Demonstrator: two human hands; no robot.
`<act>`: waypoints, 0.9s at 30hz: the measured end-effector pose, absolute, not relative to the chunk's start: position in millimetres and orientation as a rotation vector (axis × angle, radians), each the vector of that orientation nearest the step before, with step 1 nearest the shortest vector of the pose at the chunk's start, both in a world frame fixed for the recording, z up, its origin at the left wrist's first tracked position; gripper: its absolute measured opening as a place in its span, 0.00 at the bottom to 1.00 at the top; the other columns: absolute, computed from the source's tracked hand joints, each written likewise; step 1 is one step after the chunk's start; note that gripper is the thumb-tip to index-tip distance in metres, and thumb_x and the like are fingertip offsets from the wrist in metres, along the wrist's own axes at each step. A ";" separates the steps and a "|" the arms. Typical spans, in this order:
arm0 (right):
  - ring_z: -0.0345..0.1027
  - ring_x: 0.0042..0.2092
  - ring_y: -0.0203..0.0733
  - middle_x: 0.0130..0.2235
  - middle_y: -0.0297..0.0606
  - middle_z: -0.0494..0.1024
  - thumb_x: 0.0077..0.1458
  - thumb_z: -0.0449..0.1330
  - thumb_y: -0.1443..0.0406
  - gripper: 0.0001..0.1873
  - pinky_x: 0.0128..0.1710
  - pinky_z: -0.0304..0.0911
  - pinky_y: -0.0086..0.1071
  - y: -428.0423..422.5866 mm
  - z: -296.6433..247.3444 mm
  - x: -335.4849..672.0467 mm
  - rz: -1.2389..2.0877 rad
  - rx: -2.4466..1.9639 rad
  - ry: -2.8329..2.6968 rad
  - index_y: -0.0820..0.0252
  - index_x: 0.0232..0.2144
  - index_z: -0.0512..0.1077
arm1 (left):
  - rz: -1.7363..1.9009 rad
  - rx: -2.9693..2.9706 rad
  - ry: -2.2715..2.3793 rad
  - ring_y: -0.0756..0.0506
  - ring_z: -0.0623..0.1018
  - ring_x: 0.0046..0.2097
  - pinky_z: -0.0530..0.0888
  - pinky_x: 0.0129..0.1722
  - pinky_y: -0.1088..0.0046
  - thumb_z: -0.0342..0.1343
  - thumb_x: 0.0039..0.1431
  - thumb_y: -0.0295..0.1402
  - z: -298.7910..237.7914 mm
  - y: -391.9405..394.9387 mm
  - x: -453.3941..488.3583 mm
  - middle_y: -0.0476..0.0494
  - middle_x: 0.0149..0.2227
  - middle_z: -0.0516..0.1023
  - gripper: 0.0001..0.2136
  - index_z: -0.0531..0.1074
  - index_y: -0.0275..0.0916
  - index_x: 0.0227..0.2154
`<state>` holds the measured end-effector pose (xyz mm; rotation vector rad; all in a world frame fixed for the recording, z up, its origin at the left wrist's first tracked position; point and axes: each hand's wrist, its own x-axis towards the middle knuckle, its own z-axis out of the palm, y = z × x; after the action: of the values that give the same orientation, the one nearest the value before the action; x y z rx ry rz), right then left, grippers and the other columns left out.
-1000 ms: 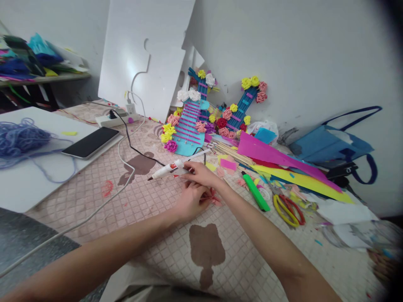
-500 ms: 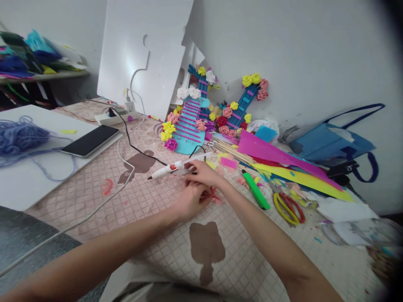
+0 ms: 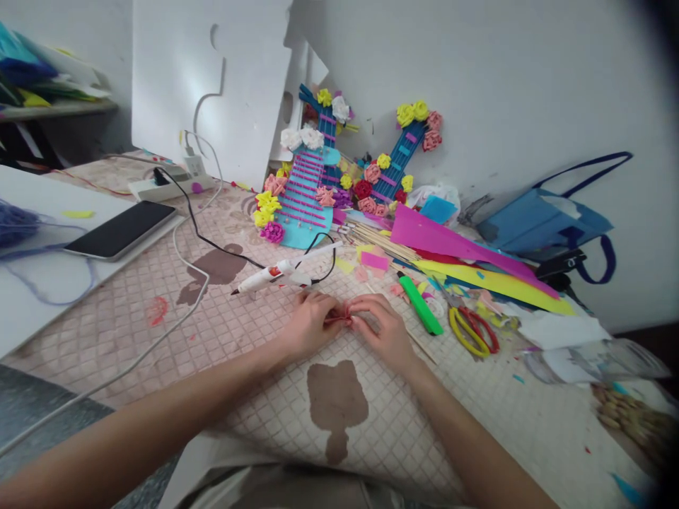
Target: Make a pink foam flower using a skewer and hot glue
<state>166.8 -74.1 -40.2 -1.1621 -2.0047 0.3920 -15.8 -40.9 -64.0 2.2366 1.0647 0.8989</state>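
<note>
Between my hands is a small coral-pink paper flower (image 3: 346, 316), mostly covered by fingers. My left hand (image 3: 314, 322) is closed on its left side. From the right, the fingertips of my right hand (image 3: 385, 329) pinch the same flower. A white glue gun (image 3: 270, 273) rests on the table just beyond my left hand, its dark nozzle pointing left and a clear glue stick coming out of its back. Under my right wrist a thin wooden stick (image 3: 423, 346) lies on the patterned tablecloth.
Paper-flower decorations (image 3: 305, 191) lean at the back. To the right lie a green cutter (image 3: 420, 304), scissors (image 3: 469, 332), coloured paper sheets (image 3: 467, 261) and a blue bag (image 3: 546, 219). A phone (image 3: 124, 230), a power strip (image 3: 159, 185) and a trailing white cable (image 3: 159, 346) are on the left.
My right hand has let go of the glue gun, which now rests on the table. It has come back toward me and taken hold of the flower beside my left hand. The view has shifted slightly.
</note>
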 end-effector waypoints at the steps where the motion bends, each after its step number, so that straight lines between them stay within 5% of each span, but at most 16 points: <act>1: 0.66 0.47 0.44 0.41 0.40 0.74 0.57 0.56 0.69 0.07 0.49 0.63 0.42 -78.1 -43.3 165.9 0.404 -1.180 -1.994 0.54 0.38 0.71 | 0.902 2.229 1.076 0.44 0.74 0.39 0.64 0.46 0.64 0.60 0.54 0.31 -63.8 -41.0 -15.5 0.48 0.30 0.78 0.03 0.72 0.39 0.28; 27: 0.64 0.46 0.44 0.40 0.39 0.71 0.53 0.57 0.73 0.07 0.48 0.62 0.40 -80.4 -55.2 160.4 0.460 -1.271 -1.917 0.56 0.30 0.68 | 0.886 2.204 1.141 0.44 0.74 0.38 0.66 0.43 0.63 0.58 0.52 0.26 -62.9 -38.0 -16.7 0.47 0.32 0.78 0.03 0.71 0.38 0.30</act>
<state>160.4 -80.4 -55.2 -1.2714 -1.9173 0.4603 -16.7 -38.0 -62.9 2.2039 1.1411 0.8856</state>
